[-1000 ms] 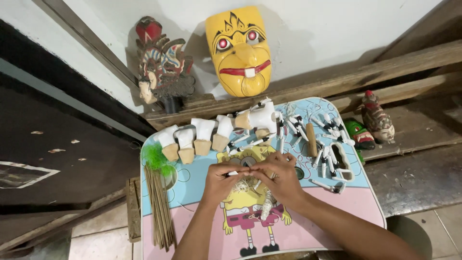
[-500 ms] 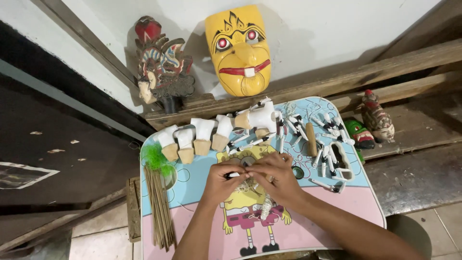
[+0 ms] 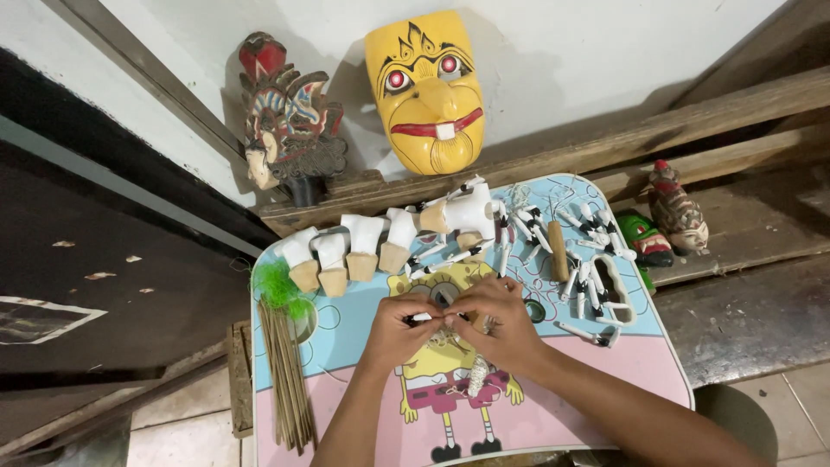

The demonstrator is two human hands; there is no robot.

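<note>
At the middle of the small cartoon-printed counter (image 3: 605, 380), both hands meet over the picture of a yellow cartoon figure. The left hand (image 3: 399, 333) is curled nearly closed, its fingertips pinching a small white puppet arm piece (image 3: 421, 318) that pokes out toward the other hand. The right hand (image 3: 497, 324) is likewise closed down, fingers bent and pressed to the same little piece, so the two hands touch at the fingertips. A white coil of string (image 3: 477, 377) hangs just below the right hand, lying on the counter; whether the hand has hold of it I cannot tell.

Along the far edge of the counter stands a row of white-painted wooden puppet bodies (image 3: 350, 251) with bare wood bases. To the right of them lies a scatter of small white limb pieces (image 3: 588, 251), and among these an awl with a wooden handle (image 3: 558, 251). At the left edge sits a tuft of green fibre (image 3: 278, 285), with a bundle of thin bamboo sticks (image 3: 285, 380) just below it.

Against the wall behind leans a yellow carved mask (image 3: 430, 86), and beside it a painted carved puppet head (image 3: 285, 121). On the wooden ledge at right sit a green mask (image 3: 644, 238) and a small painted figure (image 3: 679, 207)
</note>
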